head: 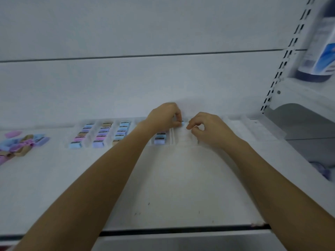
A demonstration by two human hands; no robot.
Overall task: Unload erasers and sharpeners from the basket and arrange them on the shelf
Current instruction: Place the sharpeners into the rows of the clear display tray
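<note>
Matt white shelf (163, 187); clear plastic dividers (112, 131) hold pastel plastic sharpeners (101, 136) with dark metal blades.

Cool, even, dim light gives the white shelf (163, 187) a bluish cast, with only a faint shadow on the back wall (145, 84) just above centre, toward 12 o'clock. Everything is softened by motion blur, worst on the bottle (320, 57) at 2 o'clock and the pastel pile (21, 144) at 9 o'clock. The wide lens bends the slotted upright (288, 57) at 1 o'clock.
</note>
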